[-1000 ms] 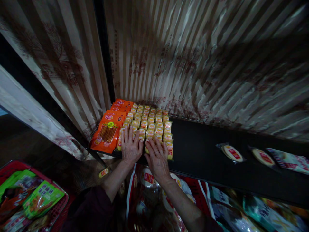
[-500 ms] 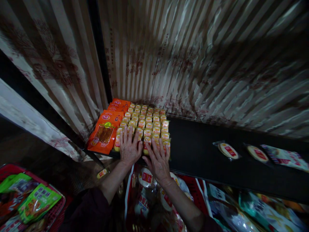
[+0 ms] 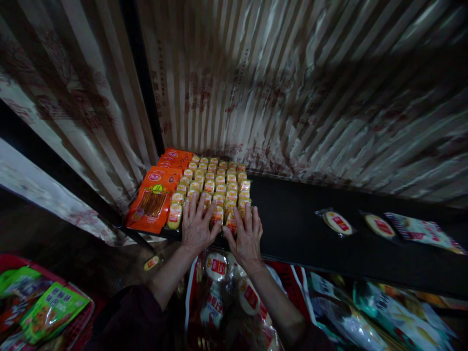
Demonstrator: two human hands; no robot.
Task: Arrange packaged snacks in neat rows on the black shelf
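Rows of small yellow wrapped snack cakes [image 3: 220,189] stand packed together at the left end of a black shelf [image 3: 288,219]. My left hand [image 3: 197,226] lies over the front rows with its fingers stretched out, touching the packs. At the front right corner of the block, my right hand [image 3: 246,236] rests with spread fingers against the packs. Both palms hide some of the front packs. Left of the cakes lie overlapping orange snack bags [image 3: 151,200], the front one showing brown sticks through a window.
Two round wrapped cakes [image 3: 338,222] and a striped packet [image 3: 424,231] lie farther right on the shelf. Below are a red basket of packaged food [image 3: 188,297], another red basket [image 3: 86,312] and teal bags [image 3: 387,302]. One small pack [image 3: 151,263] sits below the shelf. Pleated curtain hangs behind.
My right hand has shifted right relative to the cakes, toward the block's corner. My left hand has moved slightly right across the front packs. The whole view has shifted a little.
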